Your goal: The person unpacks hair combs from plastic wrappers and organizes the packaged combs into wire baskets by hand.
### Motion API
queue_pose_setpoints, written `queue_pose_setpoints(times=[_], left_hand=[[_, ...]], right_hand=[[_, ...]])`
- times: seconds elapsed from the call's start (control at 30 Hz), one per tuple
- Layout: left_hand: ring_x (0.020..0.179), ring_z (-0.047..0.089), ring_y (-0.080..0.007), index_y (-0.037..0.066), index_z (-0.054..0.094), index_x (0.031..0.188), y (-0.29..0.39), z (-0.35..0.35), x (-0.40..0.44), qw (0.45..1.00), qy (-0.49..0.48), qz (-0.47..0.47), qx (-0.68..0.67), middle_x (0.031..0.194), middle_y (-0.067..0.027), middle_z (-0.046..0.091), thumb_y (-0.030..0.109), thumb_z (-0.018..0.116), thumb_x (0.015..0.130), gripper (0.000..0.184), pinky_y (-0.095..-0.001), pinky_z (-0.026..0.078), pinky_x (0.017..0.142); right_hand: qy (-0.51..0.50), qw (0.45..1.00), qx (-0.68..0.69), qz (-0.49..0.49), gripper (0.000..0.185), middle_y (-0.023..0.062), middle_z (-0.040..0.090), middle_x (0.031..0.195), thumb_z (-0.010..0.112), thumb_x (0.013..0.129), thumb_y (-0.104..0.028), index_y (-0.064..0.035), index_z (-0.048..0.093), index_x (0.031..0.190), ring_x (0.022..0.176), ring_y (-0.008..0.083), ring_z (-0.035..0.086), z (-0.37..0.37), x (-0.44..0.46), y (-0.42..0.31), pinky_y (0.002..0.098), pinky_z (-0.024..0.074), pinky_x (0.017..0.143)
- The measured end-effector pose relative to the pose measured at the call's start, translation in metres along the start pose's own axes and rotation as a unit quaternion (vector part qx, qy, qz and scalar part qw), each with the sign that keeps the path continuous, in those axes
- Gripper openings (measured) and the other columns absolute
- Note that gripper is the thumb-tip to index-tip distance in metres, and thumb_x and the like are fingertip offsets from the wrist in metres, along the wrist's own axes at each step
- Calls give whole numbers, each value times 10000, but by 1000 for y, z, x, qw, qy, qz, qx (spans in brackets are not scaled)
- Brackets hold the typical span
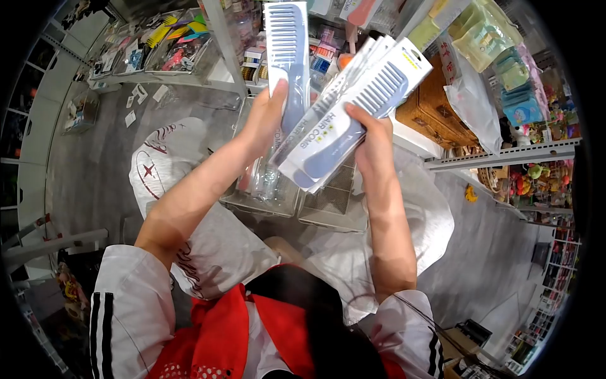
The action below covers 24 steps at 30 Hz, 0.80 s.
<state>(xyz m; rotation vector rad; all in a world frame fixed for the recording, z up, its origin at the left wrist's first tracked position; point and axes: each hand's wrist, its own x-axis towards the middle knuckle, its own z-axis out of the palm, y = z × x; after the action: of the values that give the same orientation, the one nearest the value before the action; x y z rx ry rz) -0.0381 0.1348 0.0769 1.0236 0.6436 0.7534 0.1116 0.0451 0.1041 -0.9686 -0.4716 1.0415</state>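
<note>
My left hand (268, 114) is closed around a packaged blue hair comb (287, 57), held upright with its teeth toward the top. In my right hand (374, 140) is a fanned stack of packaged hair combs (344, 132), tilted up to the right, my thumb lying across the front pack. That front pack reads "HAIR COMB" and shows a blue wide-toothed comb. The lower ends of the two lots come close together or overlap. Below them stand a clear bin (265, 199) with packaged items in it and a wire-mesh basket (334, 218).
Shelves with small boxed goods (255, 66) rise in front of me. At left front, trays hold colourful combs (170, 31). A brown wooden box (435, 117) and a white plastic bag (473, 107) are at right. Paper scraps (137, 95) lie on the grey floor.
</note>
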Motion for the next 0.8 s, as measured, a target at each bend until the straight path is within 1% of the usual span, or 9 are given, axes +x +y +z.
queue_pose_setpoints(times=[0.13,0.2,0.33,0.37,0.47,0.6,0.67,0.7,0.8], left_hand=[[938,547,-190,-19,387,1141,6,5,3,948,147,139,246,1046,-131,538,181,394,913,303,-295,434,810],[994,511,-208,-14,381,1143,-6,3,6,934,76,193,293,1078,-134,521,152,416,894,301,-316,404,852],[1009,502,-205,0,357,1210,-19,10,-1,973,-114,103,170,1099,-143,521,180,417,905,360,-324,388,868],[1074,459,-169,-23,282,1271,-20,12,-4,986,-133,5,103,1152,-148,476,222,418,909,457,-291,355,919],[1145,413,-228,-34,216,1298,-28,28,-11,918,-170,96,344,1217,-184,415,275,512,853,618,-329,330,958],[1227,327,-306,-45,178,1299,-62,48,7,874,-220,63,430,1284,-235,332,282,679,711,838,-368,281,1001],[1227,327,-313,-42,185,1294,-104,57,16,894,-217,88,382,1279,-242,338,214,689,685,831,-364,274,1006],[1224,332,-306,-39,196,1289,-122,62,17,901,-214,98,366,1271,-239,347,202,691,679,822,-361,275,1005],[1135,433,-317,-52,243,1276,-200,63,27,915,-211,106,327,1193,-232,428,186,700,635,822,-356,339,961]], right_hand=[[-16,999,28,20,363,111,585,977,598,699,37,47,513,1051,883,198,571,-8,1,-17,299,447,800],[-61,997,43,3,384,103,586,975,611,683,45,40,514,1055,889,192,568,0,-5,-17,293,440,807],[-36,998,-21,-52,391,82,596,945,618,655,71,29,530,1034,870,168,570,4,-4,8,277,434,786],[-32,998,-28,-49,389,86,590,957,609,662,68,34,523,1040,874,173,569,-1,-2,11,279,434,792],[-10,998,-43,-47,380,96,579,979,591,673,66,43,512,1044,880,187,567,-20,-2,15,287,436,802],[50,987,-130,-85,336,84,581,919,622,647,68,32,539,970,842,172,566,-64,-22,30,282,448,760],[98,973,-183,-104,293,65,588,852,658,628,55,18,563,902,809,160,575,-94,-32,54,280,459,731],[92,924,-349,-123,402,66,571,890,664,624,58,3,512,991,849,158,559,-136,-30,87,278,455,744],[154,957,-234,-78,546,82,547,972,654,619,72,-24,421,1104,910,165,537,-154,-41,110,289,446,781]])
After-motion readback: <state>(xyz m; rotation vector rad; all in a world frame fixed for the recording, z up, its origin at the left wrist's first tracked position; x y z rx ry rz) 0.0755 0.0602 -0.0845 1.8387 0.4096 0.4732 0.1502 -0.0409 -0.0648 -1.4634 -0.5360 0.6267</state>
